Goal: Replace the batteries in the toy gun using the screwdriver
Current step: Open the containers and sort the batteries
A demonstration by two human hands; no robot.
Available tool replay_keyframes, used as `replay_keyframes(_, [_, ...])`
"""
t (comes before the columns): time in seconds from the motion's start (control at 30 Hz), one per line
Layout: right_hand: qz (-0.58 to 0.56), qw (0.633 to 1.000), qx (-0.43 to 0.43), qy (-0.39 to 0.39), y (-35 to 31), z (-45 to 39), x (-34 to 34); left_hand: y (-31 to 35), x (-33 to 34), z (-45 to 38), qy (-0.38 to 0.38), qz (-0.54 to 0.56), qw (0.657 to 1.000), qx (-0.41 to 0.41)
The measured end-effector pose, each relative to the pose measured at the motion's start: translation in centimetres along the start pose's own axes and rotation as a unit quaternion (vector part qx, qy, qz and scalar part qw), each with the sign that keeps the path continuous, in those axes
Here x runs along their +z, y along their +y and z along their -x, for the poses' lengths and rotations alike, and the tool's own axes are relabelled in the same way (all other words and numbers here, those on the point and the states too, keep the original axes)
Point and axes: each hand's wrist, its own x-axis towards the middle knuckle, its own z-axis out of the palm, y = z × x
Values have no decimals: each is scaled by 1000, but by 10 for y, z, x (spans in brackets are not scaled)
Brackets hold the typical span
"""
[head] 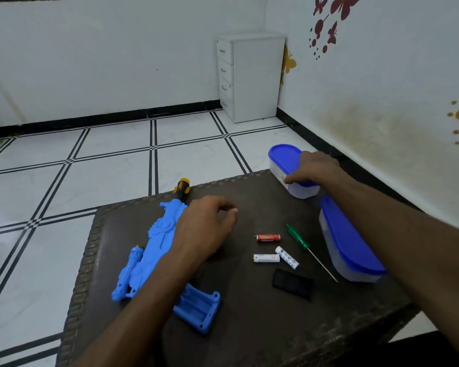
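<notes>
Moulded blue plastic toy gun lies under the loosely curled, empty left hand, three cylindrical batteries and green-handled screwdriver beyond its fingertips, right hand gripping a blue-lidded translucent tub, contents unclear.

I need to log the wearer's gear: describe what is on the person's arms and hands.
Nothing is worn. The left hand and right hand are bare, with no gloves, rings or watch visible. Both forearms are uncovered up to the frame edge, no sleeve in view. No markings, straps or cables show on either arm.
</notes>
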Motion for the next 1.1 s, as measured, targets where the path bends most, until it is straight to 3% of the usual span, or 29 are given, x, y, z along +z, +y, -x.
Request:
replay_keyframes(0.2, [-29,994,-97,-32,-16,3,8,-1,1,-19,7,36,999,-17])
replay_keyframes(0.43, [12,988,-144,-47,-27,30,7,-3,6,-27,-8,59,998,-36])
replay_keyframes(0.57, [-64,987,-138,-55,-25,38,-4,2,14,-30,-13,79,995,-54])
replay_keyframes(0.73, [-128,985,-120,0,-18,27,-5,13,22,-35,-21,79,994,-71])
replay_keyframes(0.83, [-224,968,-105,-33,-18,14,2,17,25,-38,-22,86,995,-53])
replay_keyframes(1.1, [-247,945,-210,-29,-29,-12,12,21,33,-42,-41,112,992,-46])
